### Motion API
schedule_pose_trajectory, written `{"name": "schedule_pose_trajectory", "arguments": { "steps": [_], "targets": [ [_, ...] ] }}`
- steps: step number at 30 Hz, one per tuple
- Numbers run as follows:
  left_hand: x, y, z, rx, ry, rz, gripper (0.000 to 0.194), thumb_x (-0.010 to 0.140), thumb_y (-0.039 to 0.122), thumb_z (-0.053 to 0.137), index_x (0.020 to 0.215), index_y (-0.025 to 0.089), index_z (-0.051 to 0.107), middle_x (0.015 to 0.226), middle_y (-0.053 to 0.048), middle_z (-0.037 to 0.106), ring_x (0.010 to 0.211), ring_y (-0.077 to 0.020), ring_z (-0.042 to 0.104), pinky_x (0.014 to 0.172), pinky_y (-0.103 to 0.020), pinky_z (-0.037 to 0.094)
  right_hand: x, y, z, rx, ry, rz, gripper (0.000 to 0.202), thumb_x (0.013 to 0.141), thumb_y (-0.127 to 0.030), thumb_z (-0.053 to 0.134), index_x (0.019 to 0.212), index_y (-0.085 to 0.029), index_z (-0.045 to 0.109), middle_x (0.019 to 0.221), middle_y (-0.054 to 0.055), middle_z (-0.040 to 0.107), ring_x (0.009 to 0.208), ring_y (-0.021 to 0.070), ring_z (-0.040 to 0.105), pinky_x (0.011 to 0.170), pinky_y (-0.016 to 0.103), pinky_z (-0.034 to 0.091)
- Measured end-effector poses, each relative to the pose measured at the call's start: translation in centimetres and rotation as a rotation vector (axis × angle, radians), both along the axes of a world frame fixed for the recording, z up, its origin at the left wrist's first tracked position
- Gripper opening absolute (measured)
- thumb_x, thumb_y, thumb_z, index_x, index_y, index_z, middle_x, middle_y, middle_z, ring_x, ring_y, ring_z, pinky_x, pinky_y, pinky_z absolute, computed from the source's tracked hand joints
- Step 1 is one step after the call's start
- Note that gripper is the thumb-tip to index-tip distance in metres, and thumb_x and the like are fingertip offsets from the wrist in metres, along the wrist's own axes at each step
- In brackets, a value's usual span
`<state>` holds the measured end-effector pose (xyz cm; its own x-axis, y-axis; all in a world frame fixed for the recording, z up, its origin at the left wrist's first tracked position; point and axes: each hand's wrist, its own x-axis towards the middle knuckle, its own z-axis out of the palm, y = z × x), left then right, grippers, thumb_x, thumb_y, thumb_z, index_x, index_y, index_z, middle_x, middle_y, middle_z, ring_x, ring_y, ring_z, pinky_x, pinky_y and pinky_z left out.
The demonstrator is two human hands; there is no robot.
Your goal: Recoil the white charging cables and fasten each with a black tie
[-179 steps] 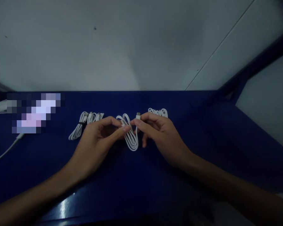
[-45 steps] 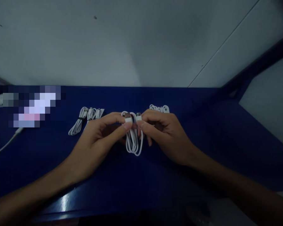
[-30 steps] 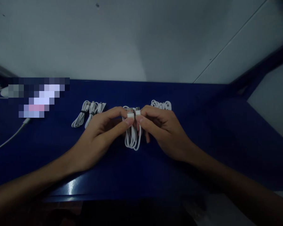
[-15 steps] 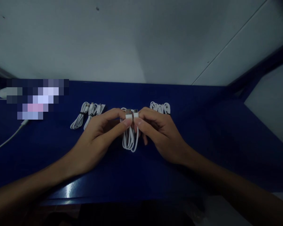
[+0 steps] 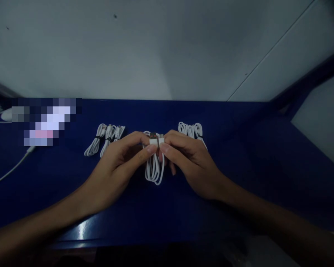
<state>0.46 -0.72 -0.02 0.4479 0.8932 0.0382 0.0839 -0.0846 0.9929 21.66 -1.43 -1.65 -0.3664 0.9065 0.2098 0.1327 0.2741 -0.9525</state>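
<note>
Between my two hands a coiled white USB cable (image 5: 153, 170) hangs in loops above the blue table. My left hand (image 5: 122, 159) pinches its wider USB plug (image 5: 153, 141) between thumb and forefinger. My right hand (image 5: 190, 159) grips the smaller plug (image 5: 161, 140) in the same manner. Both plugs stand side by side, metal ends pointing away from me, very close together. Some fingers of both hands are hidden behind the coil.
On the blue table (image 5: 167, 218), bundled white cables with black ties (image 5: 94, 142) lie at left, and more cable bundles (image 5: 193, 129) lie at right. A blurred-out bright device (image 5: 52, 120) with a white cord (image 5: 11, 171) is far left. A grey wall (image 5: 128, 55) rises behind.
The two plugs have tilted slightly and come a little closer together, still held in both hands. The whole view has shifted slightly, with the table appearing lower.
</note>
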Motion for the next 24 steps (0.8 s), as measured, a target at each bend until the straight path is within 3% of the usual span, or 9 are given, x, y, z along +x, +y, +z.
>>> {"name": "schedule_pose_trajectory", "arguments": {
  "steps": [17, 24],
  "targets": [
    [-0.03, 0.30, -0.42, 0.050, 0.058, 0.000, 0.016, 0.109, 0.032, 0.067, 0.096, 0.024, 0.072, 0.090, -0.001, 0.071, 0.080, -0.0171, 0.064, 0.073, -0.029, 0.050, -0.18, 0.03, -0.37, 0.001, -0.004, -0.023, 0.041, 0.113, -0.029, 0.058, 0.073, -0.021, 0.060, 0.084, -0.001, 0.056, 0.072, 0.0137, 0.054, 0.067, 0.033, 0.046],
    [0.01, 0.17, -0.38, -0.010, 0.009, -0.021, 0.014, 0.109, 0.026, 0.067, 0.096, 0.023, 0.071, 0.090, -0.001, 0.073, 0.080, -0.0157, 0.066, 0.074, -0.026, 0.052, -0.13, -0.04, -0.33, -0.026, -0.006, -0.016, 0.040, 0.113, -0.029, 0.058, 0.074, -0.021, 0.061, 0.084, -0.001, 0.056, 0.070, 0.0130, 0.053, 0.063, 0.031, 0.045]
  ]
}}
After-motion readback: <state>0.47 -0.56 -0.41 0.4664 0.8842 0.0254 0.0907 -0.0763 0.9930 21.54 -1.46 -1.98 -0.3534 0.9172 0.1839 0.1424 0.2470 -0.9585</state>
